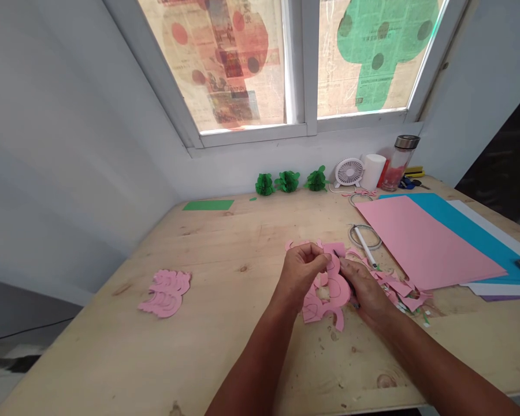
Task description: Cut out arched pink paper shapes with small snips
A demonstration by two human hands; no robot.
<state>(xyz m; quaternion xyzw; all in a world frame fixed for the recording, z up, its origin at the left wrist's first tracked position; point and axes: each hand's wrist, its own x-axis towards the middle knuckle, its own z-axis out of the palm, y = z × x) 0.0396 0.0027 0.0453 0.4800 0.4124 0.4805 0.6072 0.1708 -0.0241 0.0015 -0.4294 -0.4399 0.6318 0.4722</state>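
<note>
In the head view my left hand [302, 270] pinches the upper edge of a pink paper piece [338, 290] with curved outlines drawn on it. My right hand [366, 289] is closed around dark-handled scissors [352, 289] at the paper's right side, mostly hidden by the fingers. Their dark tip shows near the top of the paper, close to my left fingertips. Pink scraps [405, 289] lie to the right of my right hand. Cut pink scalloped pieces [167, 293] lie in overlapping rows at the left of the table.
Pink sheets [429, 240] overlap blue sheets [472, 231] at the right. A white pen [366, 245] lies over a wire ring. Green paper shapes [287, 181], a small fan [349, 172] and a glass bottle [399, 164] stand along the wall. A green strip [208, 205] lies back left.
</note>
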